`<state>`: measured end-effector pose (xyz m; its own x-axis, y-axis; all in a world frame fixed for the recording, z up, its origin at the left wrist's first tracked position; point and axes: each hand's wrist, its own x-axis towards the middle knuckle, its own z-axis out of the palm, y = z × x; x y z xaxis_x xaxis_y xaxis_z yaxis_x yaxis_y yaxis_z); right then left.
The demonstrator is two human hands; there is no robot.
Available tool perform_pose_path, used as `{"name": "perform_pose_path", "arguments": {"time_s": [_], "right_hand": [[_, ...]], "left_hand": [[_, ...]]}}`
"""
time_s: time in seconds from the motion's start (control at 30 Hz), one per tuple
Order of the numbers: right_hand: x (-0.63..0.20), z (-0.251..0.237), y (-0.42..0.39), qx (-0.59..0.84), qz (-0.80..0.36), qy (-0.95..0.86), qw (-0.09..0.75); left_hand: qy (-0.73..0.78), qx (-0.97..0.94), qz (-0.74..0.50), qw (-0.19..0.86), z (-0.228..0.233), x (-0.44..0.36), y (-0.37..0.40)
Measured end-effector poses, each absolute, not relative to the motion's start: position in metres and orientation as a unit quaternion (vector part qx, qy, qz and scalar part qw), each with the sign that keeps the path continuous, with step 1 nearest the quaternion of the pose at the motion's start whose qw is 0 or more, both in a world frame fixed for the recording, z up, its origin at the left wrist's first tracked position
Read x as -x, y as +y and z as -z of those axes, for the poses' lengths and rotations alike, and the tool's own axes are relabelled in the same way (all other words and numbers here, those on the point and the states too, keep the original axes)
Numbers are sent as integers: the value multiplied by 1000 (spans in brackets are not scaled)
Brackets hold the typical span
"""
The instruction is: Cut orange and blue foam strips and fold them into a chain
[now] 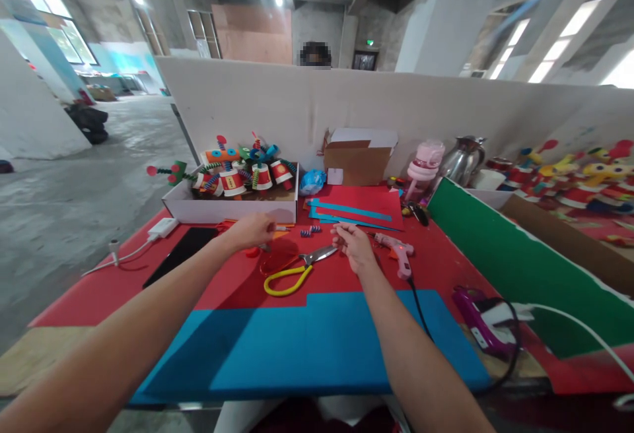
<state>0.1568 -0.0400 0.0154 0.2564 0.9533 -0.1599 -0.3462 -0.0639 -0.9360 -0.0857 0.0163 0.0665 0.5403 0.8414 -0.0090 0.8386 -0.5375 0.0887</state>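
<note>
Scissors (292, 271) with yellow handles lie between both hands on the red surface (446, 255), long axis slanting from handles at near left to blades at far right. The right hand (354, 245) is nearest the blade tips, fingers pinched on something too small to tell. The left hand (252, 230), loosely curled, rests by the white box (232, 210) toward the far edge; its hold is unclear.
</note>
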Motion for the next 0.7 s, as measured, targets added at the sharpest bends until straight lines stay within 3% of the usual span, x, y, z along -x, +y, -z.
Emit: {"name": "perform_pose_path", "arguments": {"time_s": [0.13, 0.23, 0.3, 0.37, 0.5, 0.6, 0.7], "right_hand": [[-156, -14, -39, 497, -536, -302, 613], [-153, -12, -38, 492, -546, -314, 602], [-150, -11, -38, 488, -550, -329, 593], [-148, -10, -38, 486, -550, -340, 589], [-144, -11, -40, 489, -545, -343, 588], [-142, -14, -43, 489, -532, -348, 597], [-142, -17, -45, 482, -509, -351, 621]], "left_hand": [[418, -879, -15, 228, -99, 128, -38], [307, -844, 156, 410, -120, 151, -80], [298, -812, 198, 461, -127, 158, -98], [341, -823, 142, 432, -126, 160, -105], [455, -852, -4, 260, -105, 158, -95], [517, -845, -13, 136, -84, 154, -83], [525, -844, -7, 110, -68, 146, -74]]}}
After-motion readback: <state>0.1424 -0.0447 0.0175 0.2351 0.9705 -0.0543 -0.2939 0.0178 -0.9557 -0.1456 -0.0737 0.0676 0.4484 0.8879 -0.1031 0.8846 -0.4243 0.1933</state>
